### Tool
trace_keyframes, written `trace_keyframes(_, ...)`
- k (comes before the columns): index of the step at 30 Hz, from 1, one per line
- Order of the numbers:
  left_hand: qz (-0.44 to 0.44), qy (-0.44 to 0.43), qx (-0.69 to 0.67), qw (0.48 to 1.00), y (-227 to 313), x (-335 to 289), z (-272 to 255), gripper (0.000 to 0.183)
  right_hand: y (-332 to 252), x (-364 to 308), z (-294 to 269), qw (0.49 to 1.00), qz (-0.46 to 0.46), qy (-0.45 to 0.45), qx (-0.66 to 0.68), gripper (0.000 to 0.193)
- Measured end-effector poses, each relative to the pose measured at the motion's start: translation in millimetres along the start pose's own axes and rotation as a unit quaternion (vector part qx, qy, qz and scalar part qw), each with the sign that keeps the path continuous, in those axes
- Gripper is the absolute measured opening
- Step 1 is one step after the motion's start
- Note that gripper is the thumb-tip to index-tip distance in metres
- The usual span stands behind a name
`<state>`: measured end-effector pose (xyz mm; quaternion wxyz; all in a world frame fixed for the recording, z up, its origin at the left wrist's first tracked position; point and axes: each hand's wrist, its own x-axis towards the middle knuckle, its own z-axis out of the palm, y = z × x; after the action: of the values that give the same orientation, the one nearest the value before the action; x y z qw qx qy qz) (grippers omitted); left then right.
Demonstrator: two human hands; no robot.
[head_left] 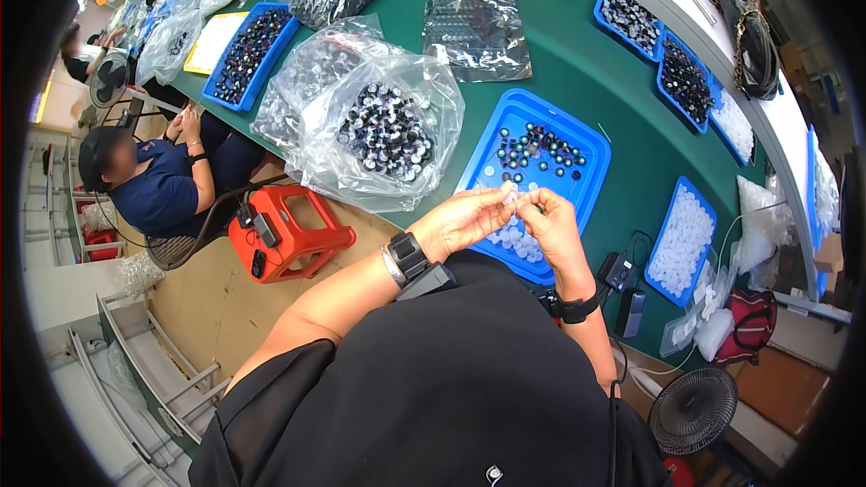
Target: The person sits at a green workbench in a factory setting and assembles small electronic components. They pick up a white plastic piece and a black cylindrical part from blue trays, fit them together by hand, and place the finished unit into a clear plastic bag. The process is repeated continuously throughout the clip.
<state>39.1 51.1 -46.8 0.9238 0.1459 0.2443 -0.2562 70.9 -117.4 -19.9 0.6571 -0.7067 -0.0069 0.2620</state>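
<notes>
Tray point(528, 108), blue, lies beneath left hand point(471, 218) and right hand point(556, 227), each grip pinched narrow around some blurred small piece point(513, 195).

The pieces point(539, 209) pinched in the left hand point(467, 218) and right hand point(553, 224) are partly hidden, too small to identify.
</notes>
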Motion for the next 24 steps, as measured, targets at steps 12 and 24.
trace_keyframes(12, 0.02, -0.009, 0.054, 0.998, -1.9, 0.6, -2.2, 0.019, 1.2, 1.5, -2.4, 0.999, 0.044, -0.012, 0.004, 0.009)
trace_keyframes(24, 0.045, 0.001, 0.131, 0.99, -5.8, 0.0, -4.0, 0.013, 5.8, 2.6, 5.5, 1.0, 0.017, 0.009, -0.006, 0.013)
